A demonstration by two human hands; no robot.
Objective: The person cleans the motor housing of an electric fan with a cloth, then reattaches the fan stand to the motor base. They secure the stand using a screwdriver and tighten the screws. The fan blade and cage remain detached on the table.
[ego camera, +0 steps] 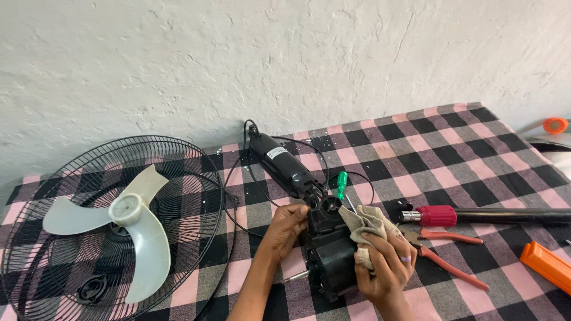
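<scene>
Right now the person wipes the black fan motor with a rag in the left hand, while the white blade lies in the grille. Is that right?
Not quite: the head view shows the rag in the right hand. The left hand steadies the motor; the blade lies in the grille.

Part of the black fan motor (333,261) is covered by the beige rag (369,229) and the right hand (386,267). The black tube (511,216) at three o'clock, the orange tool (550,266) and the wire fan guard (107,226) at nine o'clock are cut off by the edges.

Small white rectangular label (277,153) on the black cylindrical fan neck (285,166).
</scene>
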